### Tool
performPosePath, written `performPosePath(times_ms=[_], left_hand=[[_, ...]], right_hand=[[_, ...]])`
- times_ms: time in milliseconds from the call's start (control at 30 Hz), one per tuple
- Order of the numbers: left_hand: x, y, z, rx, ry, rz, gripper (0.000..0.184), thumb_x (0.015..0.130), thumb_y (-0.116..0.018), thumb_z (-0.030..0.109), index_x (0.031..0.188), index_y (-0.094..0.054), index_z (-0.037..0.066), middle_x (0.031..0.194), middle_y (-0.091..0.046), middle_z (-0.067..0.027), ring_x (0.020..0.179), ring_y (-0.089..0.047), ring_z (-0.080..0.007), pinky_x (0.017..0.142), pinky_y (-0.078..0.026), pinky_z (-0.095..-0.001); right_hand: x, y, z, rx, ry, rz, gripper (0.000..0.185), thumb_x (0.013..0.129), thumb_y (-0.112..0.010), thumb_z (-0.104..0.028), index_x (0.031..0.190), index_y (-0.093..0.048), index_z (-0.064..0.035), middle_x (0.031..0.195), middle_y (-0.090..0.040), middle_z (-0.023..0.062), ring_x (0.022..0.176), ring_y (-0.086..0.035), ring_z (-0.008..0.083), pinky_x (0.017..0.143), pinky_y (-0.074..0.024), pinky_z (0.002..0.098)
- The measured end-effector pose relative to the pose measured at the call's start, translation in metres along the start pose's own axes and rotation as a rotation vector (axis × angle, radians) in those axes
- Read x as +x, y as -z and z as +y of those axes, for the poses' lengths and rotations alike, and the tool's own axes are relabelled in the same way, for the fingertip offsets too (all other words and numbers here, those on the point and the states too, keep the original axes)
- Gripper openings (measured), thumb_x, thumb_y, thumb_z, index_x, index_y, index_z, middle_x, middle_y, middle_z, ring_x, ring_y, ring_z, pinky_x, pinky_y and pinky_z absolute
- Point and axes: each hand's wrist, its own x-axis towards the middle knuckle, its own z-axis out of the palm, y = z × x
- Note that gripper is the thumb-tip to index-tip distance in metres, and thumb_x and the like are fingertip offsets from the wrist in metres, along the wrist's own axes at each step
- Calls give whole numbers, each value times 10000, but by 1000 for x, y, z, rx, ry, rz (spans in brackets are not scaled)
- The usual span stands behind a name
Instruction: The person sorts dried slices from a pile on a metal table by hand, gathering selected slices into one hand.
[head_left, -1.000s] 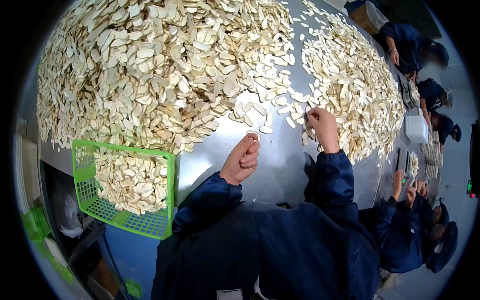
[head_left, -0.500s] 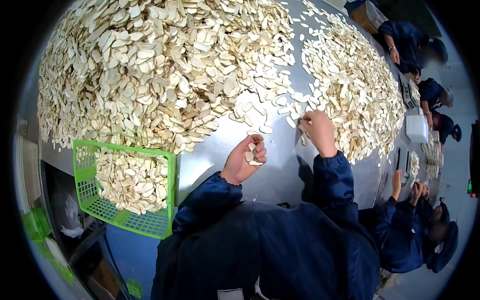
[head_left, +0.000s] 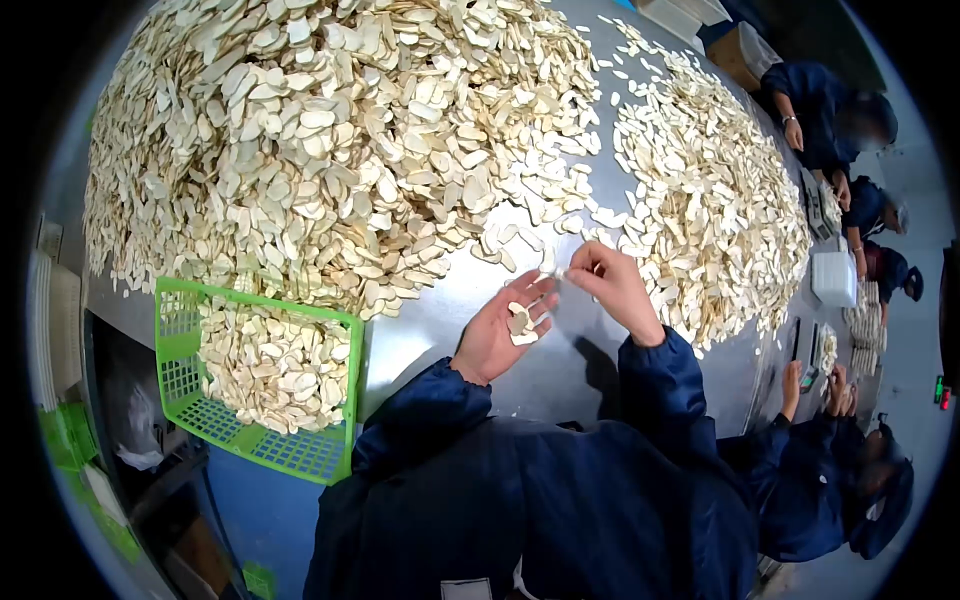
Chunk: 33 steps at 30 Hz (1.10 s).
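My left hand point(head_left: 490, 338) is turned palm up over the metal table, its fingers loosely curled around a few pale dried slices point(head_left: 521, 322). Just beyond its fingertips, my right hand point(head_left: 622, 292) pinches a small pale slice point(head_left: 557, 272) between thumb and fingers. Behind the hands, a large heap of the same flat, oval slices point(head_left: 300, 140) spreads over the table's left and far side. A lower heap point(head_left: 705, 200) lies to the right of my right hand. Some loose slices are scattered between the heaps.
A green plastic basket point(head_left: 260, 301) partly filled with slices sits at the left table edge. The metal table point(head_left: 545, 385) shows bare in front of me. On the right are a white container point(head_left: 833, 280) and several co-workers in dark blue clothing point(head_left: 800, 480).
My right hand has come left from the edge of the right heap to my left fingertips, with a slice in its pinch. The fingers of my left hand have opened somewhat around the slices.
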Motion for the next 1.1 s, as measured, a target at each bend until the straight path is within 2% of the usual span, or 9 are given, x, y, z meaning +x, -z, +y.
performPosePath(times_ms=[133,167,300,400,533,600,800,967,1100], left_hand=[[5,32,-1,-17,36,-64,241,993,-414,251,1158,-514,105,1202,-530,-69,1042,-518,-212,769,-466,-327],[8,43,-1,-88,94,-152,188,1002,-403,247,1033,-517,102,1019,-522,-36,871,-489,-163,612,-432,-238],[-1,30,4,-41,209,-336,192,1014,-364,198,901,-454,72,772,-365,0,627,-350,-71,449,-293,-162],[3,35,0,-82,213,-330,191,1013,-358,189,907,-457,64,758,-346,-5,627,-335,-78,434,-272,-159],[2,17,0,-50,31,34,271,987,-413,234,1206,-487,93,1054,-534,-67,950,-532,-161,853,-473,-343],[3,24,-1,-76,41,-88,342,977,-437,242,1289,-446,102,1256,-488,-102,1158,-483,-229,1049,-342,-468],[15,48,-5,-93,123,-249,289,989,-435,236,1222,-483,72,1168,-511,-91,1040,-511,-205,836,-453,-319],[11,45,-1,23,42,-210,208,985,-450,242,1099,-520,82,1046,-520,-49,891,-494,-156,602,-398,-241],[13,45,-2,-48,60,-217,215,985,-441,225,1133,-513,86,1109,-532,-48,970,-518,-170,698,-449,-277]], right_hand=[[5,-22,11,-299,212,330,154,765,-675,-107,860,-588,-24,829,-588,105,790,-558,256,689,-438,329],[11,-32,23,-414,278,433,160,761,-677,-110,868,-589,-30,856,-585,115,829,-556,280,718,-438,342],[5,-79,23,-453,669,269,90,760,-598,-102,838,-581,-60,936,-549,109,926,-515,295,881,-395,479],[22,-57,52,-818,539,265,154,783,-616,-86,908,-529,-63,1036,-556,110,1043,-514,296,959,-330,492],[54,38,110,-1275,101,611,144,843,-523,-123,964,-560,-56,1117,-569,121,1131,-500,314,998,-272,602],[54,65,100,-1219,11,664,188,832,-570,-156,988,-605,-57,1189,-562,148,1202,-457,320,1040,-224,597],[81,18,70,-352,268,472,185,820,-628,-155,959,-644,-35,929,-632,145,877,-580,338,774,-464,407],[88,-44,23,-640,321,372,145,797,-611,-183,806,-614,-38,777,-582,125,768,-589,318,644,-488,417],[82,-43,32,-734,293,353,132,786,-605,-161,770,-590,-31,772,-577,127,730,-590,330,618,-493,424]])
